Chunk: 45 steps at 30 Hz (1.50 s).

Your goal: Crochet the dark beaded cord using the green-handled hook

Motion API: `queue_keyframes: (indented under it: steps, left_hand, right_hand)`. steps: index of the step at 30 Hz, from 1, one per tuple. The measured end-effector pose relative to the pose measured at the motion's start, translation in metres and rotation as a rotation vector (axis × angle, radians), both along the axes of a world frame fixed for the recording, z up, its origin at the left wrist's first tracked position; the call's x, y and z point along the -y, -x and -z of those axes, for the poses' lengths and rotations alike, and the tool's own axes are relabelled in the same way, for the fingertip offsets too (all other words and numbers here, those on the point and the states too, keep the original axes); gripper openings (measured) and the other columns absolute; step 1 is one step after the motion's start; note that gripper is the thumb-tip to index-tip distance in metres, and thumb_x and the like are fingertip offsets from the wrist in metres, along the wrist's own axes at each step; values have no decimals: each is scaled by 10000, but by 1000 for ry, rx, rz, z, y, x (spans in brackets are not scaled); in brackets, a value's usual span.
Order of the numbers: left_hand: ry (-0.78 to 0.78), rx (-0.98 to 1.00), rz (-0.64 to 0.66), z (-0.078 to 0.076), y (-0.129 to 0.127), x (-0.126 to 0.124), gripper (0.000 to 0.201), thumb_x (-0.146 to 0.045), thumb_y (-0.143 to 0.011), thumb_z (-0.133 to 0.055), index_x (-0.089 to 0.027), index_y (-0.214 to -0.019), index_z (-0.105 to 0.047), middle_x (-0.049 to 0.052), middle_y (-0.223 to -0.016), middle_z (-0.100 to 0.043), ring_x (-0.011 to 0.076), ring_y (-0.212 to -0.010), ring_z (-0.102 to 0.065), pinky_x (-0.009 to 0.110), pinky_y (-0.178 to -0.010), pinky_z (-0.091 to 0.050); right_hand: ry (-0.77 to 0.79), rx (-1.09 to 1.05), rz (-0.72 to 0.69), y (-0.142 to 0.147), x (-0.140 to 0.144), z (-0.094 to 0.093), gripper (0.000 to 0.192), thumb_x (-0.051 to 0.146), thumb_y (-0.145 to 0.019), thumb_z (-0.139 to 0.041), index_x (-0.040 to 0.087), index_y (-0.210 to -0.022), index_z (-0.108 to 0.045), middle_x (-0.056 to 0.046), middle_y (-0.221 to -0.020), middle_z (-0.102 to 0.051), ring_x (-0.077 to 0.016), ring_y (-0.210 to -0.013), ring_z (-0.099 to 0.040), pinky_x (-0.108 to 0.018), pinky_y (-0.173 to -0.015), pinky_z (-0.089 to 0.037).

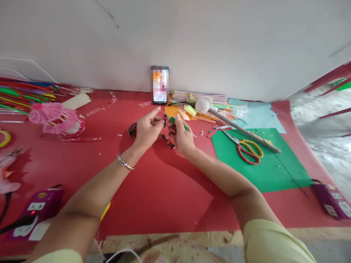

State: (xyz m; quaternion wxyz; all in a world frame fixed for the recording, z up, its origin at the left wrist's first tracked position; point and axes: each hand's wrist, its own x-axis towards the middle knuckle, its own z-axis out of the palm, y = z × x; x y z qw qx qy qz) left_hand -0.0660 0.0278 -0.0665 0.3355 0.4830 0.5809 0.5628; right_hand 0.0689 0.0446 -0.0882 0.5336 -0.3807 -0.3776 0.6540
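My left hand (149, 127) pinches a small dark strand (165, 118) between thumb and fingertips, just left of my right hand. My right hand (181, 136) is closed around a thin pale stick (193, 134) with green parts, whose tip sticks out to the right. The fingers partly hide the stick, and its kind is unclear. Below the hands hangs or lies a dark strip with orange bits (168, 141). A dark multicoloured coil (132, 130) rests beside my left hand on the red tabletop (153, 197).
A phone (159, 86) leans against the wall. Rightward are a white-headed mallet-like stick (244, 129), scissors (248, 151) on a green sheet (274, 175), and a purple power strip (330, 199). Leftward are a pink frilly craft (59, 118), coloured strips (24, 93) and another purple power strip (52, 199).
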Motion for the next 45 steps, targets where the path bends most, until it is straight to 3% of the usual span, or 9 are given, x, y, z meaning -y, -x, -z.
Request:
queue_keyframes:
  steps: [3,6,9,13,18,24,29,35,45]
  left_hand:
    - [188,409,62,-12,-2,1,469,-174,-730,-774,-153,-1199,-799,-74,-664,-529,65,-501,-357,225,-480,-254]
    - [299,599,160,-23,9,2,476,-106,-635,-796,-145,-1109,-799,-77,-665,-530,26,-457,-269,209,-452,-145]
    - [406,618,316,-25,25,0,504,-64,-592,-767,-134,-1086,-835,-60,-685,-558,6,-438,-217,221,-449,-101]
    - [513,521,467,-17,38,-4,521,-80,-579,-734,-127,-1078,-879,-78,-574,-447,20,-423,-196,247,-462,-74]
    - [486,397,522,-14,40,-4,516,-110,-584,-727,-140,-1068,-905,-42,-593,-504,43,-444,-271,269,-468,-99]
    - [398,389,499,-14,39,-3,392,-164,-634,-826,-148,-1016,-907,-32,-567,-545,32,-448,-256,252,-466,-126]
    - [321,342,457,-10,38,-3,406,-155,-622,-937,-171,-1026,-901,34,-766,-723,50,-482,-464,229,-440,-260]
    - [245,279,407,-6,39,-2,473,-192,-624,-983,-165,-1089,-898,26,-793,-709,83,-510,-549,229,-412,-364]
    - [307,141,491,-11,48,-3,374,-183,-673,-940,-160,-1045,-912,0,-671,-622,87,-552,-514,245,-519,-371]
  right_hand:
    - [-148,73,4,-3,-3,8,607,847,-850,-754,243,-901,-751,-2,-812,-690,-115,-675,-557,-245,-558,-445]
    - [-371,213,-106,-19,-22,13,616,861,-888,-709,249,-897,-779,-4,-786,-695,-127,-656,-551,-276,-599,-468]
    - [-635,350,-289,-44,-48,9,585,793,-974,-676,234,-871,-813,-37,-846,-767,-146,-717,-619,-316,-722,-529]
    - [-889,459,-503,-69,-72,-8,486,702,-965,-768,227,-976,-874,-70,-915,-834,-218,-879,-727,-395,-886,-572]
    - [-1098,504,-560,-77,-74,-26,276,518,-975,-844,254,-1032,-898,-46,-867,-826,-198,-816,-701,-386,-875,-557]
    - [-1205,491,-493,-74,-68,-29,209,436,-1016,-818,246,-1056,-894,-44,-876,-829,-172,-797,-707,-356,-846,-546]
    - [-1205,522,-489,-72,-66,-30,259,472,-1033,-790,231,-1012,-882,-50,-866,-828,-168,-784,-705,-345,-826,-552]
    - [-1258,519,-440,-73,-66,-32,293,487,-1032,-784,206,-1024,-866,-46,-846,-805,-166,-783,-701,-344,-812,-555]
    - [-1382,652,-429,-78,-69,-32,293,499,-1040,-770,247,-1144,-878,-57,-947,-829,-206,-898,-730,-378,-880,-563]
